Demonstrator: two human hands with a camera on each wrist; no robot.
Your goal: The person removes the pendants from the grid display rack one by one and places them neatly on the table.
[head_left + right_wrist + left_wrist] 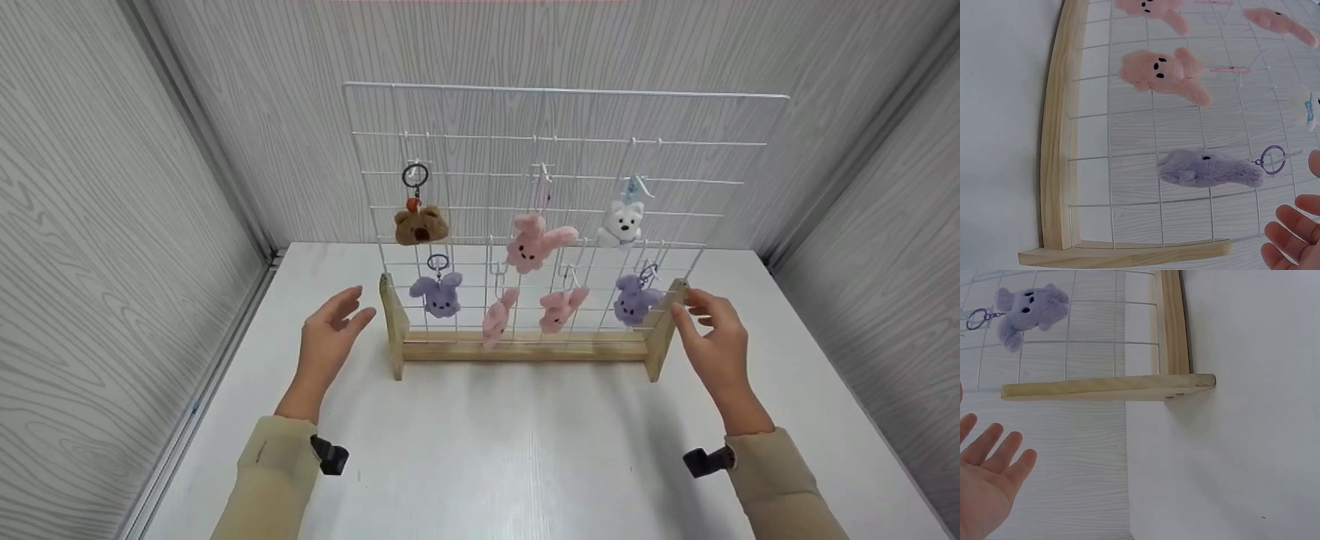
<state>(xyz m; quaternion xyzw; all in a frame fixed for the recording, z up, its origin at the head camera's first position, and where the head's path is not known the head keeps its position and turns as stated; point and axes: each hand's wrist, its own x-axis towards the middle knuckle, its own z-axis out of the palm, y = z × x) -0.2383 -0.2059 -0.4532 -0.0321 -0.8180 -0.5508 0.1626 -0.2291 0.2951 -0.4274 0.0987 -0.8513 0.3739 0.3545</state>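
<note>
A white wire grid rack stands upright in a wooden base. Plush keychains hang from its hooks: a brown bear, a white dog, several pink bunnies and two purple bunnies, one at left and one at right. My left hand is held beside the left wooden upright, fingers relaxed and apart from it, holding nothing. On the other side my right hand has its fingertips close to the right upright, fingers loosely bent with nothing in them.
The rack stands on a white table. Wood-grain panels rise behind it and on both sides. Black wrist cameras are strapped to the left sleeve and the right sleeve.
</note>
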